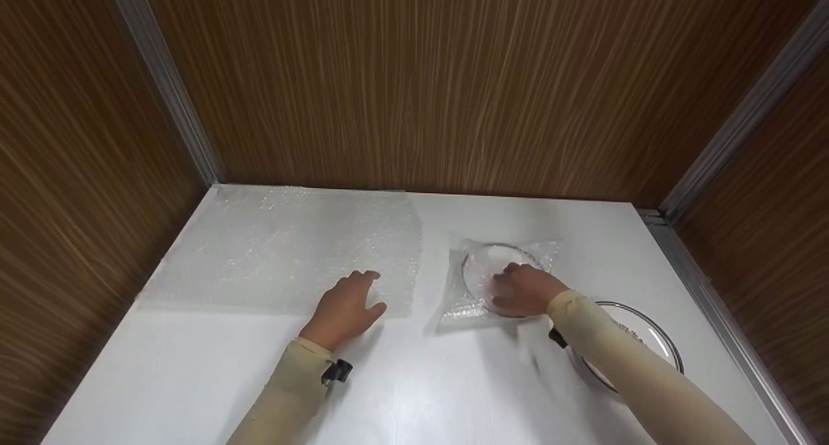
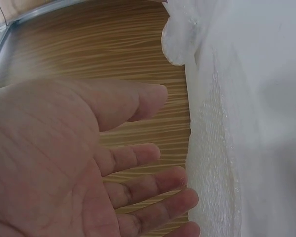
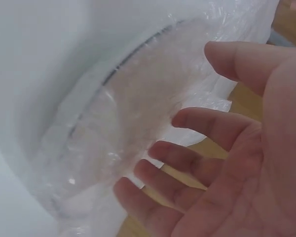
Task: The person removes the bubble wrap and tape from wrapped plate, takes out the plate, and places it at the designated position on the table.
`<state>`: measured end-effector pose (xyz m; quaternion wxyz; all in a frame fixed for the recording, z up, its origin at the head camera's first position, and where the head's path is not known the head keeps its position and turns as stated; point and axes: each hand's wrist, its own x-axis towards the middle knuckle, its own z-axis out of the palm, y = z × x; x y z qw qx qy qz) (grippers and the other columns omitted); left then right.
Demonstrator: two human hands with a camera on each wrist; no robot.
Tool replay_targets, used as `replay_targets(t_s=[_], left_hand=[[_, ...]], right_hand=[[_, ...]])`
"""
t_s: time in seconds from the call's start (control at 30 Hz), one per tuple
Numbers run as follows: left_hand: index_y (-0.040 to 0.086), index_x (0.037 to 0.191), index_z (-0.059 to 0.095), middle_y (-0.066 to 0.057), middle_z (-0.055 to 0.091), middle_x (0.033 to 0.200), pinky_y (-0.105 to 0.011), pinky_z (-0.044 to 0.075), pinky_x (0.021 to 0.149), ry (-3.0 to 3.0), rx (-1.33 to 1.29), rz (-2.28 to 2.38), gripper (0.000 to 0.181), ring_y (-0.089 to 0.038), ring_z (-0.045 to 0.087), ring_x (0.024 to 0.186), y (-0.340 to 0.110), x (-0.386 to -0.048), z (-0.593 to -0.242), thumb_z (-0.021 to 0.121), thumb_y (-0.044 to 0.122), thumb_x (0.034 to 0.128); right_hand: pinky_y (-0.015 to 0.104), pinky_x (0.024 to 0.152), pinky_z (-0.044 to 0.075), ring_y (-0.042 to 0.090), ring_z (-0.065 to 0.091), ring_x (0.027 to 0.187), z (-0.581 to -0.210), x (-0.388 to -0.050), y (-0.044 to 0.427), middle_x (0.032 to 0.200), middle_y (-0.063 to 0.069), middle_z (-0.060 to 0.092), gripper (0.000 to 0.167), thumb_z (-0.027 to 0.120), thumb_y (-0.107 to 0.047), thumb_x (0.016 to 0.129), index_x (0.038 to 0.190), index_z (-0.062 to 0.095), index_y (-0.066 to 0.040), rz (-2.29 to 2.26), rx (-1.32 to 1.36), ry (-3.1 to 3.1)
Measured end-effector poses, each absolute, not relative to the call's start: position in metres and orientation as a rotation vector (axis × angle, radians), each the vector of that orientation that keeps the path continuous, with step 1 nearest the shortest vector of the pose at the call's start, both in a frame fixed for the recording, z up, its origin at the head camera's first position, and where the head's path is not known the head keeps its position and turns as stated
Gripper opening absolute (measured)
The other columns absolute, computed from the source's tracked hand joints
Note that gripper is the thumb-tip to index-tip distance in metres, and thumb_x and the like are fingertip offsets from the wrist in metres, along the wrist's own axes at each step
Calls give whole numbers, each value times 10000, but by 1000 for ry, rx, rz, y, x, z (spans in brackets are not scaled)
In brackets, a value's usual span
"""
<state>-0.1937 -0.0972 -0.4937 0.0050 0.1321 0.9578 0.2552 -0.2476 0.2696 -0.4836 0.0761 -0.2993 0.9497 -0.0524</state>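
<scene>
Item: my left hand [image 1: 346, 309], fingers spread wide, over the near right corner of a bubble-wrap sheet [image 1: 291, 251]. Item: my right hand [image 1: 528, 291], fingers apart, at a round bubble-wrapped plate [image 1: 482, 270] right of the sheet on the white table [image 1: 414, 387] (contact, I cannot tell). Item: one dark-rimmed plate [image 1: 654, 331], partly hidden by my right sleeve [image 1: 638, 375].

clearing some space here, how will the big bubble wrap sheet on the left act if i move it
The sheet will probably flop when lifted, as it looks thin and lies flat. It's likely light for its size, being see-through wrap. It may slide when pushed, since the table under it looks smooth.
</scene>
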Motion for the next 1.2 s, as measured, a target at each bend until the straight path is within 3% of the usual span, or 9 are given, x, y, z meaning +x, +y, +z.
replay_targets(t_s=[0.17,0.57,1.0,1.2], left_hand=[[48,1442,550,-184,623,1333,-545,513,962,2987,421,784,560,-398,601,1209,-98,-195,-493,714,285,962],[39,1442,551,-207,617,1361,-564,503,992,2964,451,797,559,-412,597,1243,-91,-205,-491,713,282,966],[44,1454,544,-205,621,1361,-545,509,993,2974,464,768,570,-404,610,1229,-85,-211,-486,709,296,970],[47,1446,549,-196,626,1358,-550,518,971,2978,478,763,560,-403,619,1212,-84,-211,-480,705,298,971]], right_hand=[[545,723,572,361,658,843,-482,-229,249,1047,202,661,356,700,-357,897,1085,707,-55,-135,-921,2834],[492,575,552,305,620,686,-483,-202,232,849,111,610,322,747,-389,864,914,670,-80,-70,-1040,2933],[489,613,560,309,605,679,-467,-172,211,825,132,582,361,728,-379,884,920,679,-23,-36,-956,2876],[520,684,575,338,614,767,-458,-157,201,903,171,599,404,744,-348,853,978,673,29,-102,-843,2838]])
